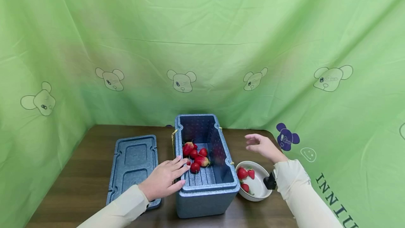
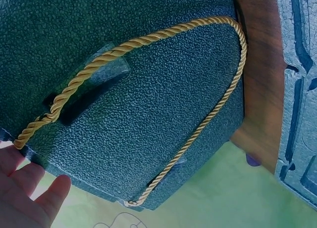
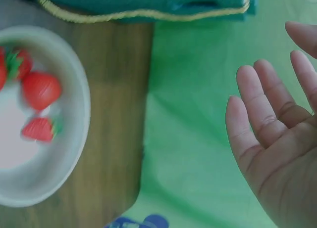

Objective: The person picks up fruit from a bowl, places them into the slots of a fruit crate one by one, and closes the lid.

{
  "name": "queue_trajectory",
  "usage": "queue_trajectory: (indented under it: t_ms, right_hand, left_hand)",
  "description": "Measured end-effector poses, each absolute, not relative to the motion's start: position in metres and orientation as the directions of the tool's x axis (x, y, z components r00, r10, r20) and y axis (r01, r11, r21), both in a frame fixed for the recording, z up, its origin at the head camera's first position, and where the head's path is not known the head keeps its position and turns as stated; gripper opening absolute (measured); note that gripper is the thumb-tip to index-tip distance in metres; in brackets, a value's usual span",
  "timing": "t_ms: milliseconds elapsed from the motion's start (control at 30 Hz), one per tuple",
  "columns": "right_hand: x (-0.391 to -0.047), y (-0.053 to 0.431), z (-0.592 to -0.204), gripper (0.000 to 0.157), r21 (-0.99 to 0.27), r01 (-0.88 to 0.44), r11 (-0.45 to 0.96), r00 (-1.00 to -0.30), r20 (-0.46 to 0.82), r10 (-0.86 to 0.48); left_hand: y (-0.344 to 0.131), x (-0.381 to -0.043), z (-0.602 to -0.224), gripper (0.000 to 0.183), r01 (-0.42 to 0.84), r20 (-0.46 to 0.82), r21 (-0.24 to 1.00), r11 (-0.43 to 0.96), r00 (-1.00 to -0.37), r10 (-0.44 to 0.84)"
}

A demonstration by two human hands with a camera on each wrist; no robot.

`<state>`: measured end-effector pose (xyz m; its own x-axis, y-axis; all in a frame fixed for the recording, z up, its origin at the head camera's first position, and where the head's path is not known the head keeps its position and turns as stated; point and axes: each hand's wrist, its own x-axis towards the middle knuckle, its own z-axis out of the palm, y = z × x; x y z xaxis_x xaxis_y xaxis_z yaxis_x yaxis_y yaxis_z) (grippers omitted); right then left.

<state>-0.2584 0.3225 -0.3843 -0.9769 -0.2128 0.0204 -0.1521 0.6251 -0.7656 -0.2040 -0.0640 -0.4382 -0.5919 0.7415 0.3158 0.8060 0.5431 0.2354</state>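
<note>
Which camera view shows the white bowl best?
The head view: nearly the whole bowl shows, with strawberries inside. The right wrist view gives a larger look, but the picture's left edge cuts the bowl off. The left wrist view shows none of it.

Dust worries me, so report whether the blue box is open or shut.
Open: its lid lies on the table beside the blue box, and strawberries show inside through the uncovered top.

One box (image 1: 205, 205), one lid (image 1: 136, 154), one bowl (image 1: 260, 187), two cords (image 2: 148, 38), two hands (image 1: 164, 178), at least ten strawberries (image 1: 201, 161)
</note>
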Motion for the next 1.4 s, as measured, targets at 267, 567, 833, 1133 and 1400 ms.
queue_trajectory:
  t_ms: [267,567,833,1133,1400]
  right_hand:
    - [-0.241,0.355,-0.398,0.047,-0.717,-0.121,0.686,-0.972,-0.053,-0.227]
    - [-0.226,0.368,-0.424,0.046,-0.689,-0.101,0.717,-0.971,-0.09,-0.222]
    - [-0.218,0.363,-0.458,0.046,-0.734,-0.057,0.677,-0.954,-0.16,-0.254]
    - [-0.217,0.355,-0.489,0.047,-0.785,-0.053,0.617,-0.939,-0.171,-0.299]
    - [-0.217,0.346,-0.509,0.041,-0.78,-0.1,0.617,-0.958,-0.093,-0.273]
  left_hand:
    - [-0.067,-0.204,-0.44,0.046,0.801,0.315,0.237,0.55,-0.599,0.736]
    - [-0.067,-0.202,-0.441,0.045,0.8,0.323,0.247,0.546,-0.6,0.732]
    - [-0.068,-0.2,-0.444,0.047,0.797,0.306,0.27,0.541,-0.604,0.736]
    - [-0.064,-0.2,-0.446,0.05,0.802,0.356,0.245,0.544,-0.597,0.719]
    - [-0.059,-0.2,-0.441,0.051,0.774,0.328,0.261,0.577,-0.633,0.701]
